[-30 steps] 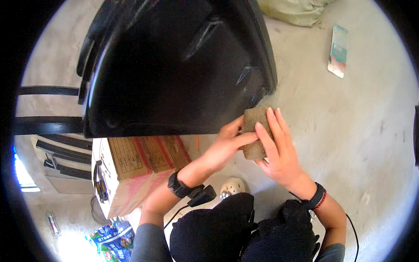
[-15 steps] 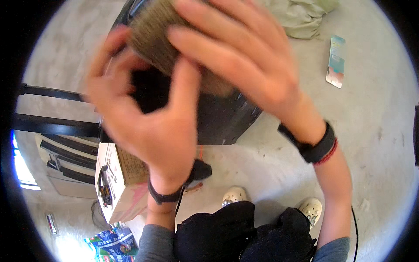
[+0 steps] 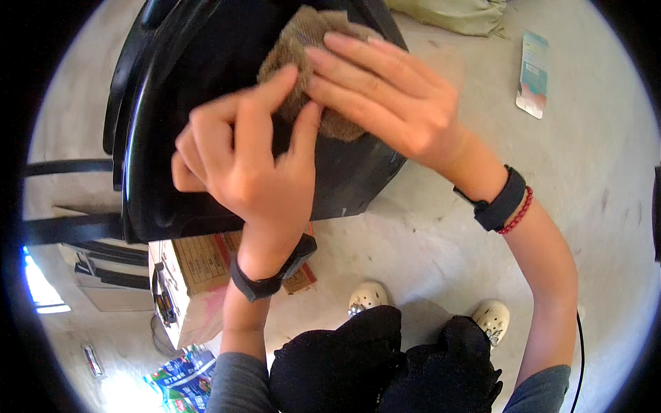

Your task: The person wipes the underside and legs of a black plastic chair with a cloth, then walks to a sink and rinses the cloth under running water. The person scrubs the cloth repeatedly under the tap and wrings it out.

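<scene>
A brown cloth [image 3: 296,45] lies bunched on a glossy black moulded plastic piece [image 3: 200,76] with curved edges, perhaps a chair. My left hand [image 3: 244,151] pinches the cloth's near left edge between thumb and forefinger, its other fingers curled. My right hand [image 3: 399,96] rests on top of the cloth with its fingers stretched out and flat; its thumb is hidden. The underside of the cloth cannot be seen.
Two black bars [image 3: 72,228] run leftward from the black piece. Below it stands a cardboard box [image 3: 200,265]. Blue-green packages [image 3: 182,378] lie at the lower left. A light-blue card [image 3: 532,76] and a greenish cloth bag [image 3: 458,14] are on the grey floor at right.
The cloth has come down onto the black piece, more of which now shows. My left hand has gone from a wide, blurred curl to a pinch; my right fingers have flattened on the cloth.
</scene>
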Action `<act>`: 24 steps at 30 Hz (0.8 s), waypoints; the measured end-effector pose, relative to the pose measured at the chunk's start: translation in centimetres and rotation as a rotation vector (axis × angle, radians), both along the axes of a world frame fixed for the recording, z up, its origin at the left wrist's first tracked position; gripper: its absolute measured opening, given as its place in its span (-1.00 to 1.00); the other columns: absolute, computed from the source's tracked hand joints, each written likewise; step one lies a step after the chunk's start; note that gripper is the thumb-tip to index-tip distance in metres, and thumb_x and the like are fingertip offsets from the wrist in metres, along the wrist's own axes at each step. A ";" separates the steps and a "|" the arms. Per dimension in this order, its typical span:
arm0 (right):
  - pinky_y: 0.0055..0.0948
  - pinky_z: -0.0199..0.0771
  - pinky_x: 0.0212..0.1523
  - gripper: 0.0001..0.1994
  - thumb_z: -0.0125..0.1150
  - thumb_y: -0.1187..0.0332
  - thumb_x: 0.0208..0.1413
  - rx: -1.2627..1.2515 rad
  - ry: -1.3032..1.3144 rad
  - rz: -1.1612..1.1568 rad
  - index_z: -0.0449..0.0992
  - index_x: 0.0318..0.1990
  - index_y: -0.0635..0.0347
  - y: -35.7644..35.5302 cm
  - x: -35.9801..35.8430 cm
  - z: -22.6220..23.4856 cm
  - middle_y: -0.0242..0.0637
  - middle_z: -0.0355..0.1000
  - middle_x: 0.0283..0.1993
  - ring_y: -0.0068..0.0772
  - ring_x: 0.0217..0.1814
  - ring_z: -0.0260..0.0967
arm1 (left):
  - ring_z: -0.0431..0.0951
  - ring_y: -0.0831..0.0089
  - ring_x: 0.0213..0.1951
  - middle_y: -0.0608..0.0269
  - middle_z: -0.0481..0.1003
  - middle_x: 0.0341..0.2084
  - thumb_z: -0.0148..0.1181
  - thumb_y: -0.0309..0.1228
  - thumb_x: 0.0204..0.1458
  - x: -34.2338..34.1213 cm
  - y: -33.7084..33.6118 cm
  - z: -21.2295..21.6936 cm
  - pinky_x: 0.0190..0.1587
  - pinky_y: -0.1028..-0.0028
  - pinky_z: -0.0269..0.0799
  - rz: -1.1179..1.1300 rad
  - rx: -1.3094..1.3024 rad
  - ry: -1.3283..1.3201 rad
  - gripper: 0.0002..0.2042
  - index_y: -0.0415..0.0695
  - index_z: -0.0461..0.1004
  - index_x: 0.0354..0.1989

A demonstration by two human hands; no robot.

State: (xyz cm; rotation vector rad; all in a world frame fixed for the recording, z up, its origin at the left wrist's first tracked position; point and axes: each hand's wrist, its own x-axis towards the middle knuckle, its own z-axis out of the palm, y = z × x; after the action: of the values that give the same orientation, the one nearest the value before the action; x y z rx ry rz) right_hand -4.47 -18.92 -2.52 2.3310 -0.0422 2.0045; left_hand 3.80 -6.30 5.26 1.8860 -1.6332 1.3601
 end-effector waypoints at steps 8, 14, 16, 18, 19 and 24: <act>-0.43 0.31 0.05 -0.74 0.07 0.41 -0.10 0.161 0.106 0.008 0.50 -0.19 0.14 1.4 -1.0 -5.9 -0.36 0.39 0.00 -0.40 0.09 0.31 | 0.29 0.53 -0.32 0.54 0.33 -0.51 0.28 -0.31 -0.26 -0.1 0.2 -5.3 -0.20 0.44 -0.06 -0.020 0.166 -0.028 -0.78 0.11 0.54 -0.34; -0.38 0.33 0.06 -0.76 0.07 0.44 -0.10 0.361 0.125 0.072 0.49 -0.21 0.16 2.7 -1.3 -10.0 -0.32 0.38 0.01 -0.34 0.10 0.30 | 0.30 0.48 -0.32 0.47 0.28 -0.50 0.28 -0.32 -0.22 -0.6 0.0 -9.0 -0.18 0.42 -0.02 0.012 0.290 0.001 -0.74 0.10 0.49 -0.27; -0.36 0.35 0.06 -0.76 0.09 0.46 -0.12 0.412 0.109 0.098 0.49 -0.22 0.18 3.1 -1.1 -11.2 -0.30 0.38 0.00 -0.32 0.10 0.29 | 0.30 0.45 -0.30 0.44 0.29 -0.49 0.27 -0.33 -0.20 -0.5 0.2 -10.2 -0.17 0.40 0.00 0.027 0.332 -0.014 -0.75 0.09 0.48 -0.27; -0.35 0.36 0.05 -0.77 0.11 0.49 -0.14 0.457 0.086 0.124 0.49 -0.24 0.19 3.4 -0.8 -12.2 -0.29 0.39 0.00 -0.30 0.10 0.30 | 0.30 0.44 -0.30 0.43 0.29 -0.49 0.27 -0.34 -0.19 -0.3 0.2 -11.3 -0.17 0.40 0.00 0.015 0.345 -0.018 -0.75 0.08 0.48 -0.26; -0.35 0.37 0.04 -0.76 0.11 0.49 -0.15 0.480 0.086 0.121 0.50 -0.24 0.19 3.5 -0.9 -12.7 -0.28 0.39 -0.01 -0.29 0.09 0.30 | 0.30 0.44 -0.29 0.42 0.29 -0.48 0.27 -0.34 -0.19 -0.3 0.1 -11.8 -0.17 0.40 0.01 0.008 0.351 -0.019 -0.75 0.07 0.47 -0.26; -0.37 0.42 -0.01 -0.74 0.11 0.52 -0.19 0.591 0.139 0.088 0.50 -0.24 0.18 4.0 -1.9 -16.6 -0.27 0.40 -0.03 -0.28 0.06 0.33 | 0.33 0.43 -0.26 0.40 0.29 -0.45 0.26 -0.36 -0.24 -1.3 -1.3 -14.1 -0.17 0.41 0.03 0.013 0.500 0.151 -0.69 0.07 0.42 -0.24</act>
State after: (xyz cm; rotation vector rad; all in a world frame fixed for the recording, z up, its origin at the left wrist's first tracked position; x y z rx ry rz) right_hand -6.32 -14.96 -19.17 2.8466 -0.6136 2.0765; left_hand 2.51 -7.65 -8.85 2.2002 -2.0170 0.8327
